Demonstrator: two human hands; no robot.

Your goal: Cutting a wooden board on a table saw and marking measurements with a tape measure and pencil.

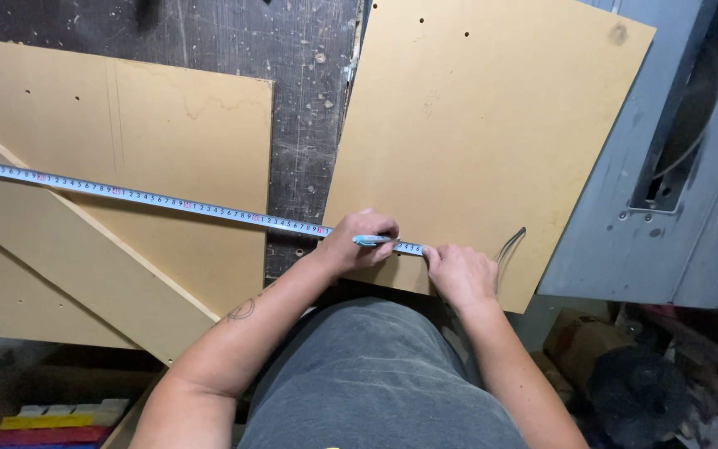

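A white tape measure (168,202) stretches across two tan boards. The left hand (357,241) grips a blue pen (374,240) on the right board (475,125); the right hand (461,273) presses the tape's end flat. Colourful packages (51,424) sit bottom left, and a grey machine (666,166) stands to the right.

Landmark: right board (475,125). It lies on the bench (301,66). Tape (168,202) runs from its near edge leftward, across the bench gap and over the left board (126,125). Batten (93,258) lies on the left board, under the tape. Machine table (625,241) sits right of the landmark.
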